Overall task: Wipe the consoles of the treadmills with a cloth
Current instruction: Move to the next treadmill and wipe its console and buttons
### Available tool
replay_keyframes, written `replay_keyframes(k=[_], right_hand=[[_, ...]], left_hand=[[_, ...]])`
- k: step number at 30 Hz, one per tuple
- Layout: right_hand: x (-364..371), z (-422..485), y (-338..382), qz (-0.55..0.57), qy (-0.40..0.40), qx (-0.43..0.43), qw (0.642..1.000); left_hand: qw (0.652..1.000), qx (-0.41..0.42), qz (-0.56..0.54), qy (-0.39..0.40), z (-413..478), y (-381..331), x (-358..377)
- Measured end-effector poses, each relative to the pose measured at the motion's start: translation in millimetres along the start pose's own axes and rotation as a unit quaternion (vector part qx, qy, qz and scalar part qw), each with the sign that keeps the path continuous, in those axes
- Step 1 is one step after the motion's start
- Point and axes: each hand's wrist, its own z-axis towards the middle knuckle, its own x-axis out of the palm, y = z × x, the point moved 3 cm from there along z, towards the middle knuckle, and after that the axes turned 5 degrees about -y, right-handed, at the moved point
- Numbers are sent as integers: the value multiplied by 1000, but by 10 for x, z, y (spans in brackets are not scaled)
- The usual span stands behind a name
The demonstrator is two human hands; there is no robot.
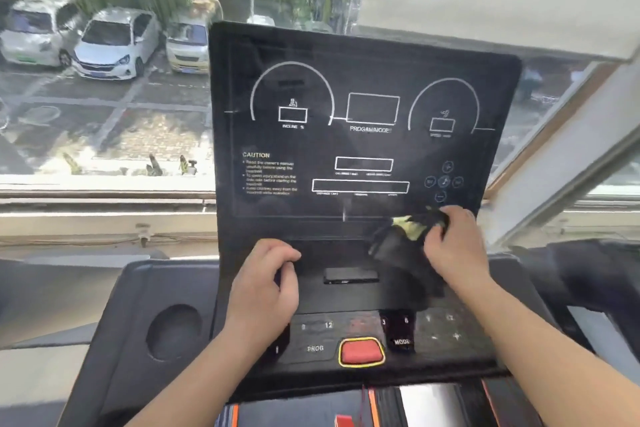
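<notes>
A black treadmill console with white dial outlines and a CAUTION label stands upright in front of me. Below it lies a button panel with a red stop button. My right hand grips a dark cloth with a yellow-green patch and presses it against the lower right edge of the display. My left hand rests with curled fingers on the ledge under the display, left of a small dark slot. It holds nothing that I can see.
A round cup holder sits in the left side tray. A window behind the console looks onto parked cars. A white window frame slants close on the right. The treadmill belt with orange trim lies at the bottom.
</notes>
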Motion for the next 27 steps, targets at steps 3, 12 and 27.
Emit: replay_keyframes(k=[3,12,27], right_hand=[[-339,89,-564,179,-62,299,935],[-787,226,-676,325,-273,402,811],[-194,460,157,480,153,396,768]], left_hand=[[1000,13,-8,15,28,-233,253],[987,109,-44,105,104,-1024,1181],[895,386,168,147,276,-1311,1538]])
